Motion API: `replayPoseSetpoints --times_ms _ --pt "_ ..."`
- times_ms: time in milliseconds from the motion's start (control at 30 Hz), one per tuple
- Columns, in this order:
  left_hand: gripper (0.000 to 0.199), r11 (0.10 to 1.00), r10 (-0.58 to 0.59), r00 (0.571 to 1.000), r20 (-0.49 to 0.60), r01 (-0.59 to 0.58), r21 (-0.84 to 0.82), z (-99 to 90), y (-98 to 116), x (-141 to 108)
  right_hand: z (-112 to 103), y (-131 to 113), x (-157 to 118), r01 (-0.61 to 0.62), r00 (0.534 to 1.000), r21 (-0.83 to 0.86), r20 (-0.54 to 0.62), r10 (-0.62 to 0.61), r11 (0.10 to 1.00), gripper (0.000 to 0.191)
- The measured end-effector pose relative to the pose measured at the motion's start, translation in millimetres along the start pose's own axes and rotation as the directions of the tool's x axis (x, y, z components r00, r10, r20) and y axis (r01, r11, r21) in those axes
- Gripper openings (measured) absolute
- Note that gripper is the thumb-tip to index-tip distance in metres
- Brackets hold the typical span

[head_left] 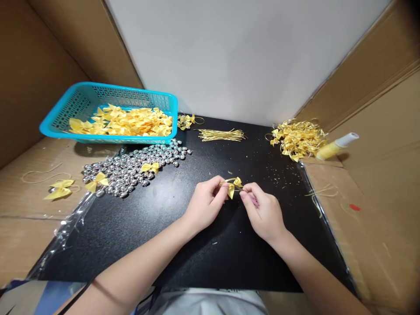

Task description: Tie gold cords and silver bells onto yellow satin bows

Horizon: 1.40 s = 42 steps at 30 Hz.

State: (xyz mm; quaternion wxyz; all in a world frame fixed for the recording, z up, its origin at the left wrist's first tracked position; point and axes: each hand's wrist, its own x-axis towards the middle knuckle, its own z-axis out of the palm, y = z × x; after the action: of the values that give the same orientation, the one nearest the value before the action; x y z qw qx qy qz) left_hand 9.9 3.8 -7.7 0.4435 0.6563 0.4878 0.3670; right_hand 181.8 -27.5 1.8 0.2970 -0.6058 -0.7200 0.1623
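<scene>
Above the middle of the black tabletop, my left hand [210,199] is closed in a pinch on a yellow ribbon bow [231,189] with a gold cord. The bow hangs between my two hands. My right hand [264,210] is closed around a small tool with a pink-purple handle [254,200], most of it hidden in the palm. Its thin dark tip points at the bow, and I cannot tell whether it touches. To the left of my hands lies a spread of shiny silver beads [121,175], with loose yellow bows [150,167] on it.
A turquoise basket [131,141] of yellow bows stands back left. Gold cord pieces [221,135] lie at the back middle. A heap of corded bows [297,138] and a yellow-and-white tube [337,146] are back right. Cardboard walls [383,113] flank the black tabletop [131,245].
</scene>
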Motion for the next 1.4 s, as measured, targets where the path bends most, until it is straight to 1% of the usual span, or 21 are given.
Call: replayPoseSetpoints --times_ms 100,167,233,333,400,500,567,700,867,967,1033,1067,1100,1133,1167,1200,1233,1267,1333,1400 --pt "0.031 1.0 -0.014 1.0 -0.024 0.014 0.003 -1.1 0 1 -3 6 1 -0.003 1.0 0.086 0.005 0.002 0.996 0.023" --pt "0.032 1.0 -0.024 0.999 -0.04 0.025 0.015 -2.5 0 3 -5 16 4 -0.023 1.0 0.131 0.004 0.022 0.991 0.023" --pt "0.033 0.999 -0.034 0.998 -0.044 0.036 0.033 -4.2 0 4 -6 31 10 -0.067 0.997 0.115 -0.021 0.069 0.991 0.023" --pt "0.035 0.997 -0.037 0.999 -0.027 0.038 0.07 -6.2 0 6 -3 54 20 -0.133 0.986 0.026 -0.096 0.135 0.991 0.025" --pt "0.036 0.993 -0.026 1.0 -0.011 0.027 0.116 -6.8 -1 7 0 67 25 -0.101 0.988 -0.019 -0.123 0.098 0.995 0.023" --pt "0.038 0.982 -0.023 0.999 0.03 0.017 0.188 -6.8 0 7 6 79 30 0.007 0.989 -0.102 -0.144 -0.022 0.995 0.018" --pt "0.04 0.979 -0.027 0.997 0.076 0.011 0.205 -6.3 0 6 8 83 32 0.03 0.988 -0.134 -0.149 -0.05 0.99 0.016" --pt "0.04 0.984 -0.024 0.989 0.144 -0.003 0.18 -5.3 0 7 11 86 32 0.035 0.987 -0.159 -0.148 -0.059 0.987 0.012" --pt "0.043 0.991 -0.015 0.988 0.154 -0.006 0.133 -5.0 -1 8 12 88 32 0.056 0.988 -0.179 -0.135 -0.081 0.982 0.015" --pt "0.044 0.993 -0.003 0.987 0.16 -0.015 0.116 -5.0 -2 8 6 82 32 0.058 0.987 -0.143 -0.139 -0.078 0.988 0.02" --pt "0.044 0.994 -0.003 0.986 0.169 -0.016 0.108 -4.7 -2 7 1 69 31 0.055 0.979 -0.086 -0.191 -0.07 0.995 0.024" --pt "0.044 0.994 -0.003 0.985 0.175 -0.015 0.104 -4.5 -1 7 -1 60 30 0.063 0.974 -0.041 -0.217 -0.07 0.997 0.026" --pt "0.044 0.995 -0.002 0.983 0.182 -0.016 0.099 -4.3 -1 6 -3 50 28 0.088 0.974 0.033 -0.214 -0.079 0.996 0.027" --pt "0.044 0.995 0.002 0.982 0.19 -0.021 0.094 -4.2 0 6 -4 40 27 0.118 0.984 0.142 -0.151 -0.096 0.983 0.027" --pt "0.044 0.996 0.011 0.979 0.203 -0.029 0.084 -4.1 2 5 -4 30 25 0.13 0.991 0.264 -0.043 -0.123 0.956 0.024" --pt "0.043 0.997 0.022 0.974 0.225 -0.039 0.068 -4.2 3 5 -3 22 24 0.123 0.991 0.362 0.005 -0.134 0.924 0.023" --pt "0.042 0.998 0.035 0.966 0.256 -0.048 0.045 -4.4 4 5 -2 16 23 0.084 0.995 0.455 0.017 -0.103 0.887 0.027" --pt "0.041 0.998 0.047 0.955 0.292 -0.054 0.016 -4.8 5 5 0 12 21 0.031 0.998 0.561 0.03 -0.058 0.827 0.033" --pt "0.04 0.998 0.063 0.934 0.353 -0.049 -0.047 -5.7 6 5 2 9 19 -0.088 0.996 0.734 0.081 0.041 0.674 0.04" --pt "0.039 0.996 0.06 0.928 0.368 -0.03 -0.085 -6.3 6 6 1 11 18 -0.175 0.985 0.838 0.153 0.085 0.517 0.04"
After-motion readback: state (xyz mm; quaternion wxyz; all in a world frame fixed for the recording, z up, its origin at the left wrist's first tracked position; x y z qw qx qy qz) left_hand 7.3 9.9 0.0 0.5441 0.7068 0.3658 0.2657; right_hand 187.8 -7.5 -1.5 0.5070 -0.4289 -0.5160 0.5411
